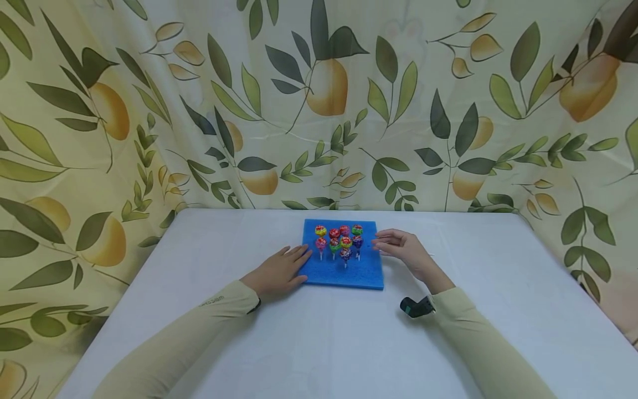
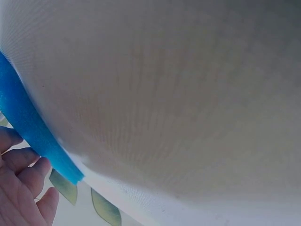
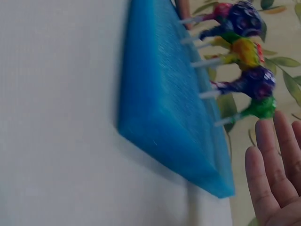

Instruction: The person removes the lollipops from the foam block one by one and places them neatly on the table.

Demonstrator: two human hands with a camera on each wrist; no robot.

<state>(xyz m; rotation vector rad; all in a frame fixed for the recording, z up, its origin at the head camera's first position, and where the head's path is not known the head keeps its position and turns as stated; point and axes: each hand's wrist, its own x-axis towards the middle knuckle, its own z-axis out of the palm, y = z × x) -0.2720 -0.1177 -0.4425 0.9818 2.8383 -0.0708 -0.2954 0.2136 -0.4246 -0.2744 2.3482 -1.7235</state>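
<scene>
A blue foam block (image 1: 344, 279) lies flat on the table, with several wrapped lollipops (image 1: 346, 242) standing on white sticks in its upper half. Their wrappers are red, pink, yellow, green and purple. My left hand (image 1: 281, 272) rests at the block's left edge, fingers spread and touching it. Beside the right edge is my right hand (image 1: 406, 252), fingers extended and loosely bent, holding nothing. In the right wrist view, that hand's straight fingers (image 3: 270, 172) appear near a green-wrapped lollipop (image 3: 263, 108). The left wrist view shows fingertips against the foam's side (image 2: 40, 129).
A white cloth (image 1: 319, 343) covers the table. Behind it hangs a curtain (image 1: 399, 111) printed with leaves and fruit. A black device (image 1: 416, 306) sticks out from the right wrist.
</scene>
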